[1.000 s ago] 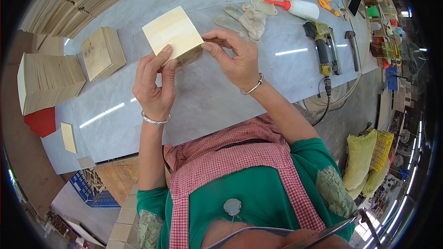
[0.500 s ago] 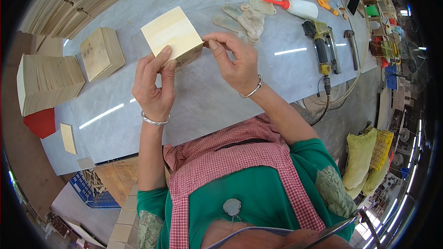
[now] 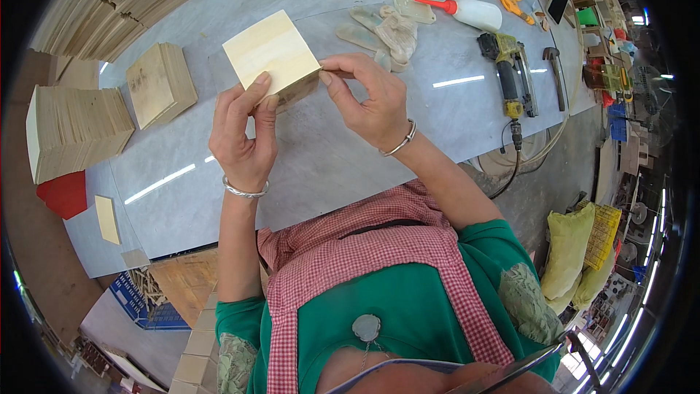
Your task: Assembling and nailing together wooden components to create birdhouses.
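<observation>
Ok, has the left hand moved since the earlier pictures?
No, not visibly: the left hand keeps its place to the right of the small wooden stack.

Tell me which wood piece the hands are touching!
The pale square, between the left hand and right hand; the stacks and lone piece to its left lie untouched.

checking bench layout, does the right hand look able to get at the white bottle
Likely yes: nothing seems to block the white bottle, though the right hand would first have to leave the pale wooden piece.
</observation>
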The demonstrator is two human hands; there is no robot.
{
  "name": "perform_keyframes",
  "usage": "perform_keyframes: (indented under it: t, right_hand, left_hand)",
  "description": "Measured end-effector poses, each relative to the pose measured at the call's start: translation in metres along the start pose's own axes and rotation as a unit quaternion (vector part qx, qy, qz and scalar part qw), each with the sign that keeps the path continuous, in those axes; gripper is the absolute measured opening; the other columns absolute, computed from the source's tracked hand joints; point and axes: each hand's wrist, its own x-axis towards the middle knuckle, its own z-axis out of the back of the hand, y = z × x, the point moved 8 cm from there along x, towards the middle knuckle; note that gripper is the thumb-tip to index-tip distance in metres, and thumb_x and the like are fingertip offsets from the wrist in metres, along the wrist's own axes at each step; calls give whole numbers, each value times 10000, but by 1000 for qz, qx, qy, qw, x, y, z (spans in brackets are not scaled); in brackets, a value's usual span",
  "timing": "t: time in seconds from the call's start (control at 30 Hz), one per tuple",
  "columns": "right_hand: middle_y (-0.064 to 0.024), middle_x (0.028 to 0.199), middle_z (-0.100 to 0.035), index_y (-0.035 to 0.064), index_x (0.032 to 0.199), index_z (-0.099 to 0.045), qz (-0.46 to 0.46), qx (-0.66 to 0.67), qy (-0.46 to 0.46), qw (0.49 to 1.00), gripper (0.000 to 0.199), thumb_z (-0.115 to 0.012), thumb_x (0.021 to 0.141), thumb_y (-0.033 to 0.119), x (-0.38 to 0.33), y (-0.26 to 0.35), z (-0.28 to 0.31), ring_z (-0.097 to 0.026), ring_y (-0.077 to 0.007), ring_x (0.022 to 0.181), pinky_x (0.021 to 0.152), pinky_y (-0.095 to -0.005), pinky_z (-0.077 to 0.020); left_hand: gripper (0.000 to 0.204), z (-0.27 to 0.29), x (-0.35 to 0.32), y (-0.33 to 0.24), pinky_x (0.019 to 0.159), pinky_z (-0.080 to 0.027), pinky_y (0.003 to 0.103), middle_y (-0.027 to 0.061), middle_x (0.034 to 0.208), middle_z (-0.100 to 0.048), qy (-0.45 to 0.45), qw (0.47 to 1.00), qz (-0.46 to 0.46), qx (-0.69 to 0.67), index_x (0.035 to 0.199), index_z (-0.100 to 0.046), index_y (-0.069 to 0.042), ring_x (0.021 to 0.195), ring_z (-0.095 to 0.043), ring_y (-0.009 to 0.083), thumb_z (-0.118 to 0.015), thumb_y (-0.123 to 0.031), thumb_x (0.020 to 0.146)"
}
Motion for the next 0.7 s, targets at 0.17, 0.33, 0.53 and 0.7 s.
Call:
perform_keyframes:
  t: [0.17,0.33,0.53,0.7]
  right_hand:
    - [-101,845,-658,14,974,-608,-37,44,-9,998,191,-650,790,-8,2,-3,0,-656,-183,694,589,-268,-518]
    - [-91,829,-653,27,934,-600,28,-18,10,999,172,-659,773,8,6,2,2,-638,-189,654,548,-274,-505]
    - [-80,796,-637,37,868,-579,73,-59,17,995,158,-657,735,4,8,5,0,-608,-192,605,496,-280,-478]
    - [-73,780,-628,38,850,-575,68,-54,15,996,157,-645,718,-7,8,5,-1,-598,-186,593,495,-276,-473]
  left_hand:
    - [214,0,1,-1,598,-430,219,71,859,-596,-2,1000,-5,3,1074,-644,-6,706,-524,111,-652,-35,862]
    - [213,1,1,-1,591,-423,221,67,841,-589,-2,1000,-7,6,1070,-646,-6,696,-519,112,-654,-32,858]
    - [217,0,1,-1,582,-413,219,63,832,-581,0,1000,-8,4,1070,-643,-4,681,-502,108,-656,-28,855]
    - [214,0,1,-1,585,-417,219,65,835,-585,-4,1000,-7,1,1067,-644,-3,683,-508,109,-657,-31,855]
